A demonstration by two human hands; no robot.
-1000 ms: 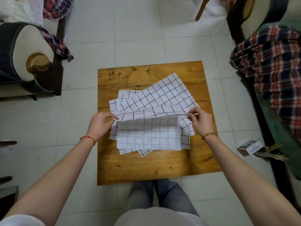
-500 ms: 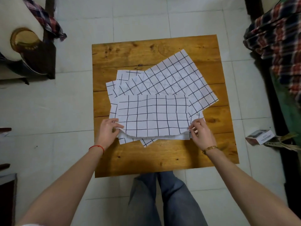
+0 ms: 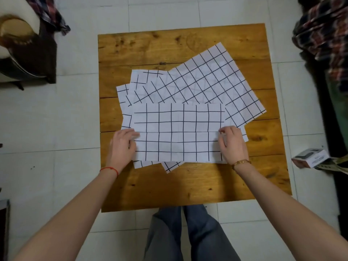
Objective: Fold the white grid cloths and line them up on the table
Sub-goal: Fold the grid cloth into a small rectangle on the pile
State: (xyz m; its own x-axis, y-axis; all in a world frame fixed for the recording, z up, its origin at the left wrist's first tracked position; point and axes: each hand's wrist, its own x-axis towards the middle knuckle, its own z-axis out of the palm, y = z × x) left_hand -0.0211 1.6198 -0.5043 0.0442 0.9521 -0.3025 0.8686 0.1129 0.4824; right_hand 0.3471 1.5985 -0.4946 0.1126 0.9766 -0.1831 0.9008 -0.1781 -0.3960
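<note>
Wooden table (image 3: 188,185) on pale floor tiles (image 3: 75,119); small box (image 3: 310,158) lettering unreadable. Left hand (image 3: 123,146) presses flat, right hand (image 3: 232,144) pinches the folded cloth's (image 3: 178,132) side edges.

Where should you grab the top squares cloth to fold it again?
Probably by the two short side edges of the top folded cloth, where the left hand and right hand sit now. It lies flat and wide, so both ends can be pinched from outside.

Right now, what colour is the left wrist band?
Red string band, clearest in the head view.
</note>
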